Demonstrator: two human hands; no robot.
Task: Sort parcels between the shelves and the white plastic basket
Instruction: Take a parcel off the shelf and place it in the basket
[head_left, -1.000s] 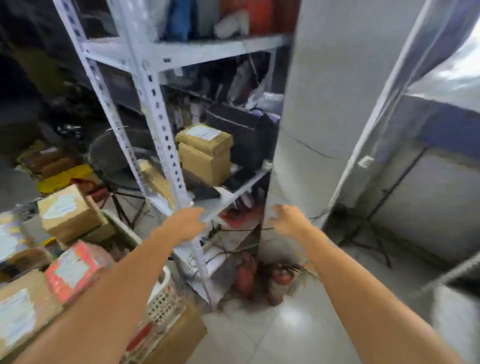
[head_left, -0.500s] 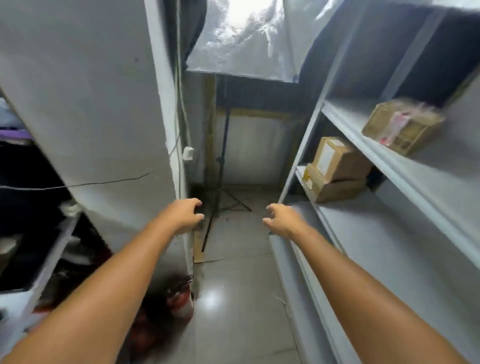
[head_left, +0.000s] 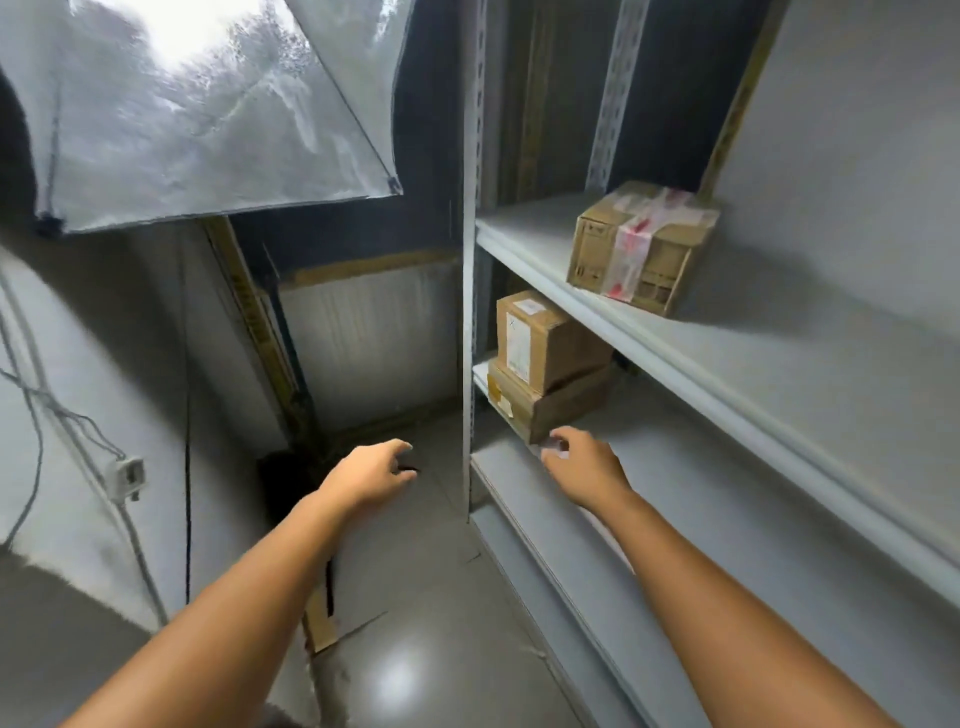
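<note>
While both hands are loosely curled and empty, the right hand (head_left: 584, 467) hovers over the grey metal shelf (head_left: 727, 493), just beside two stacked brown cardboard parcels (head_left: 550, 364). The left hand (head_left: 371, 475) hangs above the floor. A red-taped cardboard parcel (head_left: 641, 247) sits on the upper shelf (head_left: 779, 332).

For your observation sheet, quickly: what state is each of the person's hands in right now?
Left hand: open, fingers loosely curled, holding nothing.
Right hand: open, loosely curled, holding nothing.
</note>
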